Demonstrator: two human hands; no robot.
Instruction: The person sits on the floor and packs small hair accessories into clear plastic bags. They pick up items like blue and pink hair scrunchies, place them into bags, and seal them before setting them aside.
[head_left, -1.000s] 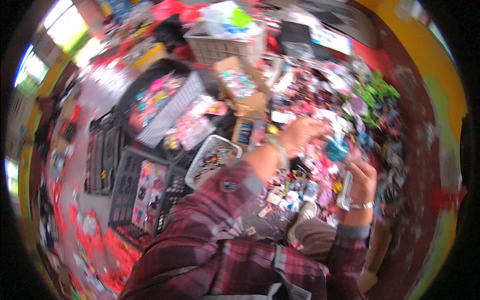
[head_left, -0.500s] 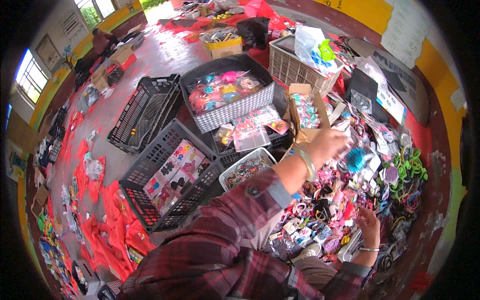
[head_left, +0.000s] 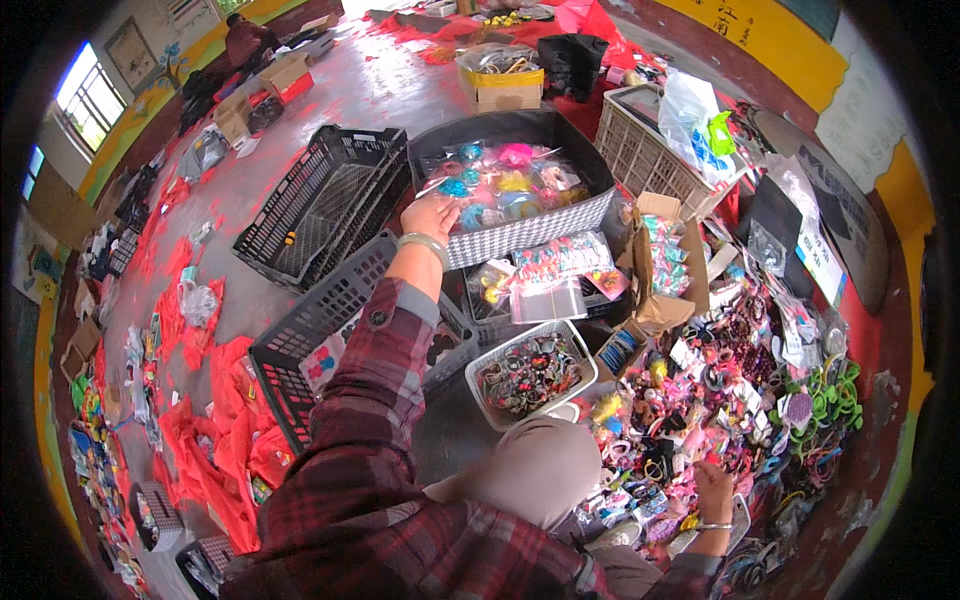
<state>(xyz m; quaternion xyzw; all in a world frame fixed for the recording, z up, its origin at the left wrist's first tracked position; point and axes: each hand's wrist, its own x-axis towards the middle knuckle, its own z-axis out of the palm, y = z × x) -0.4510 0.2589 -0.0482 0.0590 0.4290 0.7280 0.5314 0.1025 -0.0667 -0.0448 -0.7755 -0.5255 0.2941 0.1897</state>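
My left hand reaches over the near left rim of a black-lined box with a houndstooth side. Its fingers appear closed on a teal tufted hair ornament, though the grip itself is partly hidden. Bagged colourful hair ornaments fill that box. Low on the right, my right hand stays over a large heap of hair accessories, beside a white basket. Those fingers are curled in; whatever they hold cannot be made out.
Dark crates stand left of the houndstooth box. A white basket of small accessories sits before my knee. An opened carton holds bagged goods; a beige crate stands behind. Red sheeting lies at left. Another person sits far off.
My left hand has swung left from above the heap to the houndstooth box, and the teal tufted ornament has left the heap. My right hand stays by the heap. The view has shifted.
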